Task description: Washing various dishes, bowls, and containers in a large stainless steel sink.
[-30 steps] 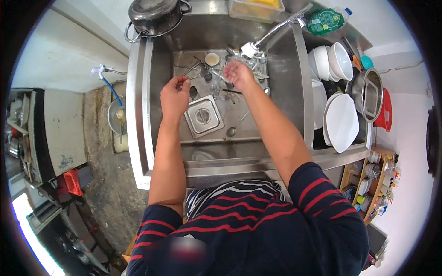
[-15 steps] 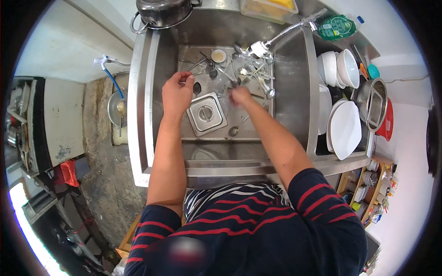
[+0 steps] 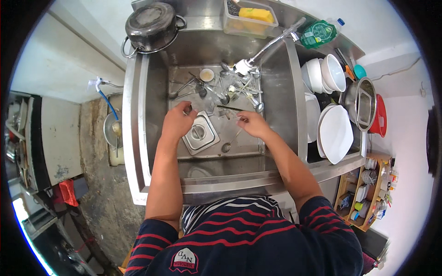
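Observation:
Both my hands are over a steel sink (image 3: 207,165). My left hand (image 3: 178,120) is closed with its fingertips together beside a square steel lid (image 3: 208,139) with a knob; a small dark thing shows at the fingers, too small to name. My right hand (image 3: 254,124) is also closed in a pinch, just above the handle end of a spoon (image 3: 226,147) lying on the sink floor; what it pinches, if anything, is hidden. A thin dark stick (image 3: 230,108) lies near its fingers. Wet spoons and forks (image 3: 248,87) are heaped farther back, beside a small white cup (image 3: 206,75).
A flexible tap hose (image 3: 276,40) reaches over the sink. On the back ledge stand a dark pot (image 3: 149,25), a plastic box (image 3: 251,28) with a yellow sponge and a green bottle (image 3: 318,34). White bowls (image 3: 332,73), plates (image 3: 338,135) and steel basins (image 3: 361,103) sit right.
My right hand has come back from the cutlery heap toward the near spoon. My left hand has moved nearer the lid. The whole view has shifted, with more of the back ledge showing.

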A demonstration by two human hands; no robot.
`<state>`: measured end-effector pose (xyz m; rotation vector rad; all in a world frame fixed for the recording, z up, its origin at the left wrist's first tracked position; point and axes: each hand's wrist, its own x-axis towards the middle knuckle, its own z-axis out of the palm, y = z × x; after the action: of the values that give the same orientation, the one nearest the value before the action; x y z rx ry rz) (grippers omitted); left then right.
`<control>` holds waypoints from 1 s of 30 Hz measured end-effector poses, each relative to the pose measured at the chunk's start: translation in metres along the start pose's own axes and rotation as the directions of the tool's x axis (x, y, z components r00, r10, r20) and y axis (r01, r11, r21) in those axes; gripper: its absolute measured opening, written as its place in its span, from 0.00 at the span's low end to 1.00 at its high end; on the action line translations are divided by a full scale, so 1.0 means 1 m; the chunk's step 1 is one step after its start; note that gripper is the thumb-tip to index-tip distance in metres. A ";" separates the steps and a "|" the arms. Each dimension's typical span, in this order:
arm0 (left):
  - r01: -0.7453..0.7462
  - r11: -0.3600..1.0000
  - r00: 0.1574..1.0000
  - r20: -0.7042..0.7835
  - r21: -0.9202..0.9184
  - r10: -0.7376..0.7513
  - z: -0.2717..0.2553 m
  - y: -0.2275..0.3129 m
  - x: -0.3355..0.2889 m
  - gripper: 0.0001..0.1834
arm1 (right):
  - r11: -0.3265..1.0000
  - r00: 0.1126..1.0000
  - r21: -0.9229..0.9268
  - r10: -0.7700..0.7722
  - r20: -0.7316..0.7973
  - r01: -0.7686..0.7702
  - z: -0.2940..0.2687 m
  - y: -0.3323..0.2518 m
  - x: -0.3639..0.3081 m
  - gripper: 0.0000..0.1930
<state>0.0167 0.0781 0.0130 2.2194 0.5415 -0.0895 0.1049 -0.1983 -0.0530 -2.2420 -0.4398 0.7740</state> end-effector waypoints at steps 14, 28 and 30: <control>0.013 0.995 0.999 0.049 0.104 -0.018 0.001 -0.002 -0.003 0.24 | 0.980 0.994 -0.189 0.043 -0.098 -0.061 -0.038 0.012 -0.021 0.25; -0.062 0.986 0.958 0.285 0.156 0.015 -0.008 -0.018 0.005 0.26 | 0.908 0.898 -0.376 -0.311 -0.312 0.184 -0.054 -0.004 -0.013 0.22; -0.160 0.957 0.943 0.325 0.241 0.076 -0.008 -0.027 0.011 0.26 | 0.977 0.977 -0.214 -0.059 -0.206 0.014 -0.053 -0.047 -0.039 0.24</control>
<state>0.0142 0.1030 -0.0039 2.4270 0.2275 -0.4680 0.1051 -0.2129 0.0267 -2.4746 -0.4773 0.4803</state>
